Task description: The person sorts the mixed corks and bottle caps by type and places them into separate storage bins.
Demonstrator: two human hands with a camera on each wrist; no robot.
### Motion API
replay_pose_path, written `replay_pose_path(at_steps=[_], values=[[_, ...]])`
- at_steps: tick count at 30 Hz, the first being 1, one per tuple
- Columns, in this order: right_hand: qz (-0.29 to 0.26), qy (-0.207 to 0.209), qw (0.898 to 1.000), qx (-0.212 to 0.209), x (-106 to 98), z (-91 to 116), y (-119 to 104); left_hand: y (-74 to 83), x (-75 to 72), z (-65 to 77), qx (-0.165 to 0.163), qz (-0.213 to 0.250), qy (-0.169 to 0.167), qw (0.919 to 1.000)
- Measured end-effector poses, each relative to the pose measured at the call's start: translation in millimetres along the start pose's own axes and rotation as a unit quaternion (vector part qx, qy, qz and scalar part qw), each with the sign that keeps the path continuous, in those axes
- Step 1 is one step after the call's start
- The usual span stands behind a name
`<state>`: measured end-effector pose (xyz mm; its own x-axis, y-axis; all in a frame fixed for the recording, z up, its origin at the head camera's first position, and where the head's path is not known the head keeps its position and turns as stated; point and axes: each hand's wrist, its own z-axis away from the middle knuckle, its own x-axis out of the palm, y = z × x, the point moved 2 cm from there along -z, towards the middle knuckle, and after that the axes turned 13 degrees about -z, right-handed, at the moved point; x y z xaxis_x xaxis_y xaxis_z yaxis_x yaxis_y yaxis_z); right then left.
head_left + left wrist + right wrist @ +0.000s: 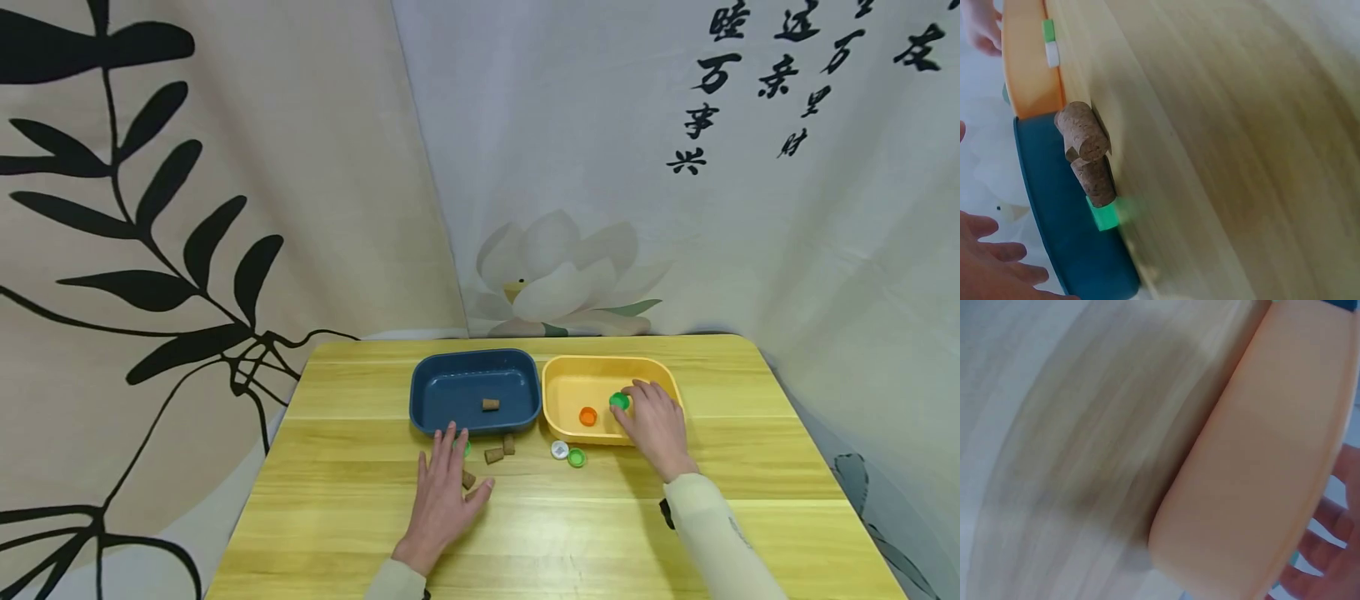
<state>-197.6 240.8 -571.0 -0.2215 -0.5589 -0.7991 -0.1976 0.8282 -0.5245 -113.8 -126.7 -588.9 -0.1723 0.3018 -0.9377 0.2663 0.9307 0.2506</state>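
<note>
My right hand point(655, 421) reaches over the yellow tray point(667, 379) and pinches a green bottle cap point(618, 401) between thumb and fingers. An orange bottle cap point(588, 417) lies inside that tray. With fingers spread, my left hand point(446, 500) hovers at the front of the blue tray point(450, 392), holding nothing. Close to its fingers are a cork point(468, 480) and another green cap point(1104, 214), both partly hidden in the head view. Two more corks lie just right of them, one a tapered cork point(493, 456). Inside the blue tray lies a single cork point(491, 405).
The two trays stand side by side at the back of the wooden table point(570, 533). In front of the yellow tray, a white cap point(559, 450) and a green cap point(576, 457) lie together. A printed curtain point(337, 167) hangs behind the table.
</note>
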Motion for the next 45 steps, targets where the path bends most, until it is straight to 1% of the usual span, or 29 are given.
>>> replay_pose_path(at_steps=[4, 9, 11, 13, 16, 20, 23, 27, 31, 34, 40, 42, 45], values=[[0.003, -0.04, 0.999, 0.032, 3, -6, 4, 0.1, 1.6, 1.8, 0.0, -0.001, 0.001, 1.0], [0.004, -0.095, 0.993, 0.074, 6, -10, 10, -1.2, 2.9, 3.1, 0.0, -0.001, 0.005, 1.0], [0.004, -0.107, 0.991, 0.083, 5, -10, 11, -3.1, 3.0, 3.6, -0.003, -0.001, 0.008, 1.0], [0.003, -0.108, 0.991, 0.085, 5, -9, 10, -5.8, 3.2, 4.2, -0.005, -0.007, 0.01, 0.9999], [0.008, -0.084, 0.995, 0.059, 4, -7, 5, -11.4, 2.7, 6.0, -0.014, -0.012, 0.011, 0.9998], [0.0, -0.039, 0.999, 0.012, 8, 0, -10, -19.5, 0.6, 8.1, -0.028, -0.013, 0.013, 0.9994], [-0.02, -0.023, 1.0, -0.007, 14, 7, -24, -24.8, -1.6, 9.3, -0.038, -0.013, 0.017, 0.999], [-0.029, -0.016, 0.999, -0.029, 24, 15, -44, -30.7, -2.8, 12.2, -0.05, -0.016, 0.013, 0.9986], [-0.024, -0.026, 0.998, -0.057, 36, 22, -65, -36.4, -3.9, 15.8, -0.059, -0.02, 0.008, 0.998], [-0.016, -0.046, 0.996, -0.072, 46, 25, -79, -40.6, -4.7, 17.7, -0.063, -0.023, 0.008, 0.9977], [0.009, -0.084, 0.993, -0.082, 65, 25, -97, -46.3, -4.6, 19.9, -0.065, -0.028, -0.005, 0.9974], [0.011, -0.095, 0.992, -0.083, 70, 24, -102, -47.7, -3.9, 20.2, -0.063, -0.034, -0.005, 0.9974], [0.019, -0.11, 0.99, -0.086, 75, 23, -107, -49.1, -2.8, 20.7, -0.051, -0.042, -0.001, 0.9978]])
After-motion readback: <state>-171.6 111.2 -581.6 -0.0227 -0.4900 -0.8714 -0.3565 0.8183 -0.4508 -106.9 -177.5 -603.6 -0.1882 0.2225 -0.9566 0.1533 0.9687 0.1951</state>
